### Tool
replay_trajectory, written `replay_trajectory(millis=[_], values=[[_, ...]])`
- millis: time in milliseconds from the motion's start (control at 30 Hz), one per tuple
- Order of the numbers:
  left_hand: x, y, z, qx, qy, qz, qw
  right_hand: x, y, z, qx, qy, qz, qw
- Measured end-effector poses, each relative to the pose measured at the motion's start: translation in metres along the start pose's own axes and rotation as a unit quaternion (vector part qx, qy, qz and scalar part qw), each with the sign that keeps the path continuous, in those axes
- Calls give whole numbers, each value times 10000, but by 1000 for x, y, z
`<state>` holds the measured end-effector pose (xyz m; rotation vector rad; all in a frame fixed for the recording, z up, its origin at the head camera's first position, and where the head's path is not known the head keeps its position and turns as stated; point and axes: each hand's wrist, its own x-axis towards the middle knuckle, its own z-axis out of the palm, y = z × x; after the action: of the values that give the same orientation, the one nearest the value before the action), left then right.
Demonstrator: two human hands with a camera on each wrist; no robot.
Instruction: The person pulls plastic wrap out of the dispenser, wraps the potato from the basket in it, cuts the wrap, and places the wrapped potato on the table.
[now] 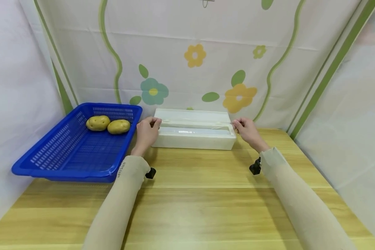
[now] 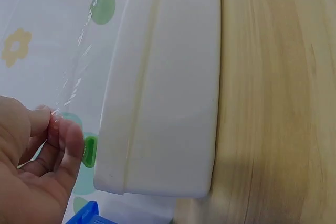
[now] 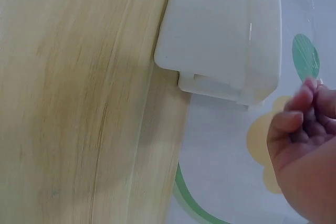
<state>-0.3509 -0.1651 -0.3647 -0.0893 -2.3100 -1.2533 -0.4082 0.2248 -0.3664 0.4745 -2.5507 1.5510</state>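
A long white cling film dispenser (image 1: 193,141) lies crosswise at the back of the table, its lid (image 1: 192,114) raised. My left hand (image 1: 147,132) is at its left end and my right hand (image 1: 249,133) at its right end. Clear cling film (image 2: 79,69) stretches from the left fingertips along the box; in the left wrist view, thumb and fingers of the left hand (image 2: 42,156) pinch its corner. Seen from the right wrist, the right hand (image 3: 310,140) pinches the other end of the film (image 3: 311,19). Where the film meets the roll is hard to make out.
At the left stands a blue plastic basket (image 1: 78,173) holding two potatoes (image 1: 98,123). A small green piece (image 2: 90,151) shows beside the box's left end. The wooden table (image 1: 193,208) meets a flowered cloth (image 1: 175,52) behind the box.
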Motion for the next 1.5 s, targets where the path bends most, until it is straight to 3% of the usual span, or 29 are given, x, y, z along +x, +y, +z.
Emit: replay_trajectory(millis=[100,333,433,533,633,900,1233,1500], values=[[-2,-2,-2,-171,-6,-93,9998,0,-1,3,785,-248,228,9963],[-5,-11,-3,-608,-72,-1,9981,1,-2,4,2290,-556,518,9705],[-5,-13,-2,-753,-7,-43,9972,1,-3,5,2039,-521,530,9762],[-6,-13,-1,-808,108,-89,9966,1,-4,7,1298,-375,411,9900],[-5,-11,1,-788,224,-126,9966,1,-5,7,766,-136,185,9968],[4,-3,10,-727,441,-8,9964,4,-8,-2,-194,329,-146,9992],[5,8,9,-880,803,35,9929,8,-22,-4,-278,570,-243,9977],[7,15,0,-1188,1175,271,9856,13,-38,-10,-223,726,-442,9961]])
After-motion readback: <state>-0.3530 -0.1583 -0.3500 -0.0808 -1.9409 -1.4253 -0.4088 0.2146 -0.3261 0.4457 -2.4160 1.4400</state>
